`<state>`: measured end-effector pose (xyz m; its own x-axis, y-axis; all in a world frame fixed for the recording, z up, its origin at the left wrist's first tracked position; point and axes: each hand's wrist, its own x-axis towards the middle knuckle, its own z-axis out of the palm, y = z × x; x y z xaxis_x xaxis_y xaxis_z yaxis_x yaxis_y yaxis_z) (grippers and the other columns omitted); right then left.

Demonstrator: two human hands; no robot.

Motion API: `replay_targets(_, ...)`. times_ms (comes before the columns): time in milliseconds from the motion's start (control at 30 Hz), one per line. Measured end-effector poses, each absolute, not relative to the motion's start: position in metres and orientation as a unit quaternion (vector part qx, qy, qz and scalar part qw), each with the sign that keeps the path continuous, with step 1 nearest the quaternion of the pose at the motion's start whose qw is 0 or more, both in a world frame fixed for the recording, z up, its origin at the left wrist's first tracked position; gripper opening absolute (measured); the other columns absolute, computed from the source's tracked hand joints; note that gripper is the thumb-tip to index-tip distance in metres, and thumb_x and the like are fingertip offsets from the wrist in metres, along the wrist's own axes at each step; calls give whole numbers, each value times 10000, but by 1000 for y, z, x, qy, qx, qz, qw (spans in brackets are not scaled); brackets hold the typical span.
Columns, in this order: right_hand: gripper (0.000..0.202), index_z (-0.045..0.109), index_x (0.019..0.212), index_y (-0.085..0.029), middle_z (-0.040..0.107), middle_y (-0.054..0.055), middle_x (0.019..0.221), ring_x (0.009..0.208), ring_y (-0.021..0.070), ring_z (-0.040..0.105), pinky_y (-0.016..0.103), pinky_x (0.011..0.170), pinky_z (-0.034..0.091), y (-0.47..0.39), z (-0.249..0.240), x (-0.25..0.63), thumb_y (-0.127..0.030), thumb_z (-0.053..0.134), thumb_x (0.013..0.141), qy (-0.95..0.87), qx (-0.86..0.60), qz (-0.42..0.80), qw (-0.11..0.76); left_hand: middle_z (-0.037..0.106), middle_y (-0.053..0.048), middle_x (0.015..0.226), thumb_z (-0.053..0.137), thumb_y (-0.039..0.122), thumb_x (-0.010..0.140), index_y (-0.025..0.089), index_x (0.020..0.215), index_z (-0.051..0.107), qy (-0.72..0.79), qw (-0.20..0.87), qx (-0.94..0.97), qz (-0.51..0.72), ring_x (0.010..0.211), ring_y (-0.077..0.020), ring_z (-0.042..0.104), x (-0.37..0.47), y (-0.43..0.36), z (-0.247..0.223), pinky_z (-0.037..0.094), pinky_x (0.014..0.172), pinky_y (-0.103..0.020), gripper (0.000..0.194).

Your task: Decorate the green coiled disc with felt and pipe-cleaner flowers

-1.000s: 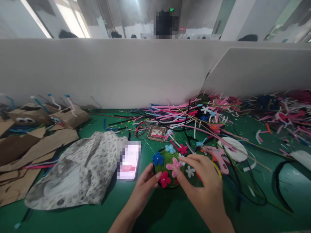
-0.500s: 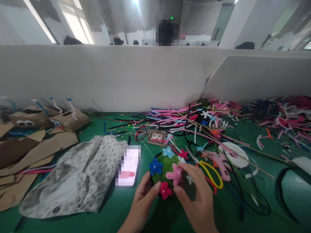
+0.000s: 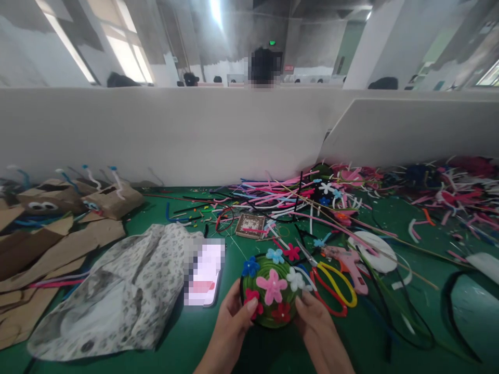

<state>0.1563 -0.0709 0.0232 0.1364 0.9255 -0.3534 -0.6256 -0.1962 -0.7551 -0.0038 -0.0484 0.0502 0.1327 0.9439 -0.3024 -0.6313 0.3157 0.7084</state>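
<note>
I see a big hall w/ white pillars and ceiling lights behind a white partition [image 3: 195,135]. Green table [image 3: 187,332] is cluttered: patterned cloth [image 3: 117,291], cardboard pieces [image 3: 50,244], pipe-cleaner pile [image 3: 312,192], phone [image 3: 205,272], scissors [image 3: 331,283]. Near the front edge, the green coiled disc w/ felt flowers [image 3: 271,291] sits between both hands: left hand [image 3: 230,327] fingers grip its left rim, right hand [image 3: 319,332] fingers grip the right.

The left hand [image 3: 230,317] and right hand [image 3: 317,324] gripped opposite edges of a green coiled disc [image 3: 270,297] bearing felt flowers. Scissors [image 3: 331,283] lay just right of it; a phone [image 3: 205,272] lay to its left on the green table [image 3: 187,337].
</note>
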Motion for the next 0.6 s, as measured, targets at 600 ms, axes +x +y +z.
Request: replay_targets(600,393,747,999,-213,741,105,1036,1001,285,669,479,983,441,-71,22,160,-362,841,647,-172,-421,650,609,615,27,822,852,302,638,224,871,654,472,549,289,627,763,-121,580,-22,-44,52,478,702,-195,315)
